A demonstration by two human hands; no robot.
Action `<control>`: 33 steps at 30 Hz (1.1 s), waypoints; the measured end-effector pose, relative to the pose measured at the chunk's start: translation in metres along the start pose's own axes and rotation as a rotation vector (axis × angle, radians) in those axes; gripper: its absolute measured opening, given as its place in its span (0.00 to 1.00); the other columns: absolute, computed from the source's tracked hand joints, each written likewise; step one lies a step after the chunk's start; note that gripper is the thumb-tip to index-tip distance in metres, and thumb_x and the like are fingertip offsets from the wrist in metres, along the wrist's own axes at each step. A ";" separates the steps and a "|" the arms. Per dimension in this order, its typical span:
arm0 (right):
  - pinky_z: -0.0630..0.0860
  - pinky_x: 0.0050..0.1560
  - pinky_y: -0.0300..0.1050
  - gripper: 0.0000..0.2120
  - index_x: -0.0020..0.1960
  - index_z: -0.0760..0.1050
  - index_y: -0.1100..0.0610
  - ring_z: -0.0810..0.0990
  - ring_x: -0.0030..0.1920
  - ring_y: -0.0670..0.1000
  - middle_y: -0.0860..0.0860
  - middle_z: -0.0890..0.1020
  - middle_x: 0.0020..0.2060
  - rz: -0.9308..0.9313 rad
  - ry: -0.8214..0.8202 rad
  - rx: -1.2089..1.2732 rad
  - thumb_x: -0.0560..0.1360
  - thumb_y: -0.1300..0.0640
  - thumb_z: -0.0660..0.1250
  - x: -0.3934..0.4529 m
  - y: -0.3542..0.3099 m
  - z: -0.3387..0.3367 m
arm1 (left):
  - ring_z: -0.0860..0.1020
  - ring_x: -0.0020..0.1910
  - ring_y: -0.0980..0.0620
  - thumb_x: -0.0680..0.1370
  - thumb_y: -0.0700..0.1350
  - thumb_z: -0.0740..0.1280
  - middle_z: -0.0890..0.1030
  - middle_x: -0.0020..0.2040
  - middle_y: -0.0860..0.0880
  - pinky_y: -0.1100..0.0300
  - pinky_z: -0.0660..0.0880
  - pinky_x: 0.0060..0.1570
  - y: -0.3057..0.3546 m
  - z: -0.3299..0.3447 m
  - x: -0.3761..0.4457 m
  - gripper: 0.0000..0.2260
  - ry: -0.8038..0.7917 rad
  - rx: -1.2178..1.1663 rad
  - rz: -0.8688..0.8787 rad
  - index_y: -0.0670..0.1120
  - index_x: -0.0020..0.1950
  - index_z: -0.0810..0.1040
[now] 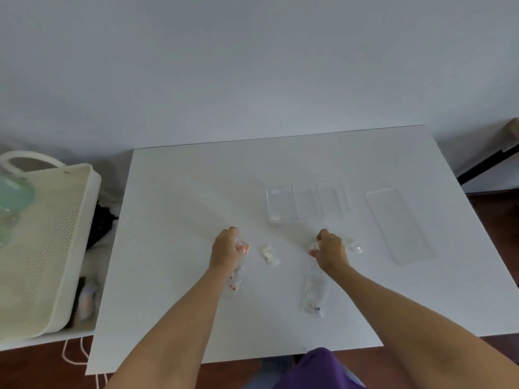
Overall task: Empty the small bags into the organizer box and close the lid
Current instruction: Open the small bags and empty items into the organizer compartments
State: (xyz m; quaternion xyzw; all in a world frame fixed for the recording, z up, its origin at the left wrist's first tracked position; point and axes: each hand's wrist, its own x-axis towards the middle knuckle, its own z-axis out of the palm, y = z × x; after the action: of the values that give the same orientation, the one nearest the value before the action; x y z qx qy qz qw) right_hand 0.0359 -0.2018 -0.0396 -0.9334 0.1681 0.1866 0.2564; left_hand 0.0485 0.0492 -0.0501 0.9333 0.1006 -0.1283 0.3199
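Note:
A clear organizer box (307, 202) lies open on the white table (182, 197), its clear lid (400, 224) flat to the right of it. My left hand (226, 248) is closed on a small clear bag (243, 246) with reddish bits. My right hand (331, 249) is closed on a small bag (313, 245) with white bits. Between my hands lies a small bag of white pieces (269, 255). A bag with red specks (235, 282) sits under my left wrist. Another clear bag (314, 294) lies nearer to me. A further clear bag (356, 246) peeks out right of my right hand.
A cream perforated basket (42, 248) with a handle stands off the table's left side, holding something pale green. A dark-edged surface (488, 167) sits at the far right. The wall runs behind the table. White cord lies on the brown floor at lower left.

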 end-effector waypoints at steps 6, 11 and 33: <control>0.76 0.48 0.48 0.08 0.48 0.76 0.61 0.79 0.50 0.60 0.59 0.79 0.52 -0.030 -0.064 -0.020 0.71 0.64 0.71 0.002 -0.005 -0.005 | 0.80 0.46 0.42 0.71 0.39 0.71 0.82 0.48 0.44 0.52 0.79 0.46 0.002 -0.004 -0.003 0.12 0.005 -0.054 -0.044 0.44 0.53 0.76; 0.77 0.40 0.48 0.18 0.30 0.64 0.53 0.80 0.40 0.58 0.57 0.81 0.41 -0.043 -0.077 0.040 0.71 0.66 0.69 0.001 0.004 -0.015 | 0.81 0.41 0.45 0.74 0.39 0.69 0.84 0.43 0.45 0.55 0.78 0.41 0.014 -0.010 -0.006 0.03 0.098 -0.124 0.055 0.43 0.46 0.77; 0.68 0.31 0.36 0.06 0.39 0.79 0.62 0.73 0.27 0.46 0.49 0.78 0.27 -0.171 0.176 0.413 0.74 0.63 0.68 0.034 0.019 -0.116 | 0.82 0.46 0.48 0.72 0.40 0.70 0.87 0.42 0.48 0.56 0.78 0.46 0.168 0.020 0.051 0.04 0.002 -0.115 0.226 0.45 0.41 0.86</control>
State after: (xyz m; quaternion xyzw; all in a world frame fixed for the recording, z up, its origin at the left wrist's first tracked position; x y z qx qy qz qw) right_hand 0.0885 -0.2881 0.0304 -0.8846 0.1447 0.0436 0.4411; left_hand 0.1383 -0.0882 0.0152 0.9189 0.0023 -0.0847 0.3853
